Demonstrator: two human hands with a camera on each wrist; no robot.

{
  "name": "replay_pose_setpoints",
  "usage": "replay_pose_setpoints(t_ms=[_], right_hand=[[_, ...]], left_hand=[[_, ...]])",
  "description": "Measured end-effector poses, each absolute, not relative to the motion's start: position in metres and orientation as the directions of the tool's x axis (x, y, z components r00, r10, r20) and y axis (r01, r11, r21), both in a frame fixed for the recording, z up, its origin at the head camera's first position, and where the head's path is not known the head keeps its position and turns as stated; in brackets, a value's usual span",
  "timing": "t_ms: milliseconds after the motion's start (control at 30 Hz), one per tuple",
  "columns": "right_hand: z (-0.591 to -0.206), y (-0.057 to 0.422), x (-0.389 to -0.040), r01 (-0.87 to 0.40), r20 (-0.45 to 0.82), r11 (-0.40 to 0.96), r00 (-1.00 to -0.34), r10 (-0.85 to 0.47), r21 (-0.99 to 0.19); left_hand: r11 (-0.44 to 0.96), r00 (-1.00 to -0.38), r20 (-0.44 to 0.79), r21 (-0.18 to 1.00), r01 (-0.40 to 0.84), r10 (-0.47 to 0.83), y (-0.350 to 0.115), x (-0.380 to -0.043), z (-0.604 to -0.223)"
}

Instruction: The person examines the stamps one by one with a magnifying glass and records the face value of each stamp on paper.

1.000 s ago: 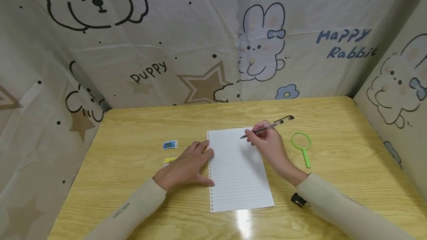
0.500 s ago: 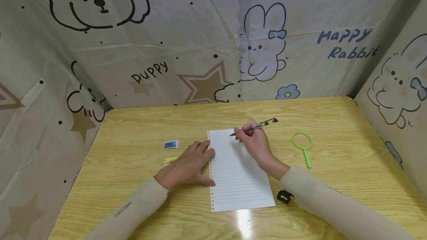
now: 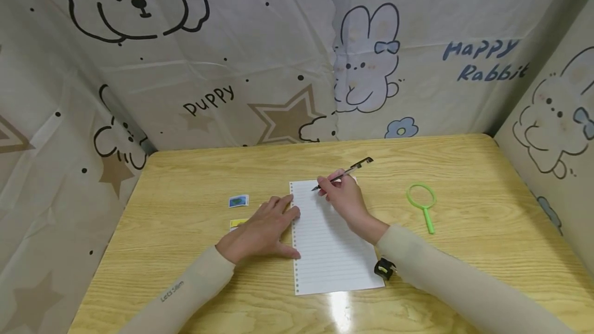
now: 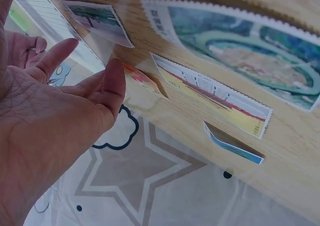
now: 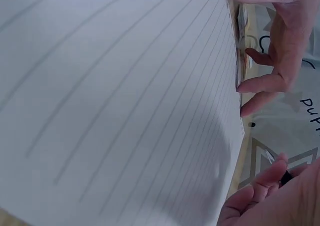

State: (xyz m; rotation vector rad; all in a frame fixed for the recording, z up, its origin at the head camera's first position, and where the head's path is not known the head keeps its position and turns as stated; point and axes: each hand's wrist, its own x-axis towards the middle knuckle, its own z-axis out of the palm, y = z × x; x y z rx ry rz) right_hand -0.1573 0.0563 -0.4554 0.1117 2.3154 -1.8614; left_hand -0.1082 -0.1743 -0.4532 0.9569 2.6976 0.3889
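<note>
A white lined sheet of loose-leaf paper [image 3: 334,251] lies on the wooden table, its punched holes along the left edge. My left hand [image 3: 264,228] rests with fingers spread, thumb and fingertips pressing that holed edge. In my right hand [image 3: 345,200] a black gel pen [image 3: 352,168] is pinched between thumb and fingers, its tip close over the upper left lines. No writing shows on the sheet. Under and beside the left hand lie several postage stamps, among them a blue one [image 3: 238,201] and a yellow one [image 3: 237,223]; the left wrist view shows a large green stamp [image 4: 240,50].
A green magnifying glass [image 3: 427,215] lies right of the paper. The wrist camera [image 3: 384,269] hangs under the right sleeve. Fabric walls [image 3: 278,40] printed with cartoons enclose the back and sides of the table [image 3: 185,174].
My right hand has moved left across the top of the sheet with the pen, bringing its tip nearer the holed edge. The left hand stays in place on the paper.
</note>
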Motion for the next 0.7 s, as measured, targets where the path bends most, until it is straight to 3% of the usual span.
replay_pose_setpoints(t_ms=[700], right_hand=[[-0.468,0.046,-0.172,0.197,-0.21,0.188,-0.976,-0.052,-0.962]], left_hand=[[0.746,-0.746,-0.15,0.321,0.584,0.649,-0.175,-0.108,-0.452]])
